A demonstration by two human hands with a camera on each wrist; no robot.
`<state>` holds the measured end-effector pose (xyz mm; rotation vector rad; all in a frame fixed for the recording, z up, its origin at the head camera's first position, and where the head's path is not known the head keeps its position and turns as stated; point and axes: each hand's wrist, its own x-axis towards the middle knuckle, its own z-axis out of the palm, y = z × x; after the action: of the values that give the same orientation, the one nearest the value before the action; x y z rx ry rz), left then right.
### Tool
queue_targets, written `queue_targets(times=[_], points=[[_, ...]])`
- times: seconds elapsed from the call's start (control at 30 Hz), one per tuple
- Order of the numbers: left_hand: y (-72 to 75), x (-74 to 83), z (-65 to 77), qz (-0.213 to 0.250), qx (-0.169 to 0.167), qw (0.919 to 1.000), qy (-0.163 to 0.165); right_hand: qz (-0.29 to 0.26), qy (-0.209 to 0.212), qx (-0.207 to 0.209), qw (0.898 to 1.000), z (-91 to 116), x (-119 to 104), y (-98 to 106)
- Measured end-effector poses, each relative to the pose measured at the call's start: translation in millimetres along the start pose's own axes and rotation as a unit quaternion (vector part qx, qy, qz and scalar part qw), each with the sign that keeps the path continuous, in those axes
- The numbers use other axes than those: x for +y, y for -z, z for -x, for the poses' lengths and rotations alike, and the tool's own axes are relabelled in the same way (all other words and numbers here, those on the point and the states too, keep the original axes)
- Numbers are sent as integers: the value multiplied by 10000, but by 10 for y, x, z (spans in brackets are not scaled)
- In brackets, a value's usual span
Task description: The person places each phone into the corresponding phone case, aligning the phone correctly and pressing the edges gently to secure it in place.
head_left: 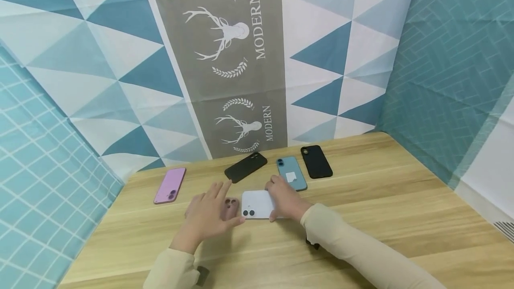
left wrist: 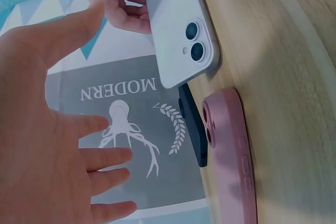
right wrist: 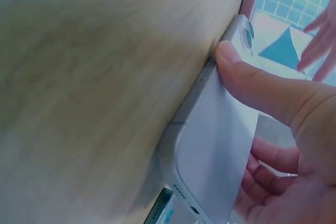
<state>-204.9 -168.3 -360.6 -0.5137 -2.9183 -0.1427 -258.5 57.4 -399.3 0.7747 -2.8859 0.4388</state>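
Observation:
My right hand [head_left: 284, 197] grips a white smartphone [head_left: 254, 201] by its two long edges, thumb on the near edge and fingers on the far one. The phone lies back up, its two-lens camera toward the left. In the right wrist view the thumb [right wrist: 228, 53] presses on the side rail of the phone. Fingers straight and spread, my left hand [head_left: 206, 215] hovers over a dusty-pink phone [head_left: 230, 208] and holds nothing. That pink phone, partly hidden by the hand in the head view, shows its side buttons in the left wrist view.
Behind the hands on the wooden table [head_left: 373, 182] lie a lilac phone [head_left: 170, 185], a black phone case [head_left: 246, 167], a blue phone [head_left: 295, 177] with a white patch, and another black phone case [head_left: 317, 162]. A patterned cloth [head_left: 245, 79] hangs behind the table.

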Motion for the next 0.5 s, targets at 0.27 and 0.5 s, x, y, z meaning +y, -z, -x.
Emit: queue_targets(times=[0.27, 0.5], points=[[27, -2, 48, 154, 19, 9999, 48, -1201, -121, -91, 9926, 22, -5, 199], [24, -12, 70, 176, -23, 9998, 29, -1316, -220, -468, 9900, 79, -24, 314]])
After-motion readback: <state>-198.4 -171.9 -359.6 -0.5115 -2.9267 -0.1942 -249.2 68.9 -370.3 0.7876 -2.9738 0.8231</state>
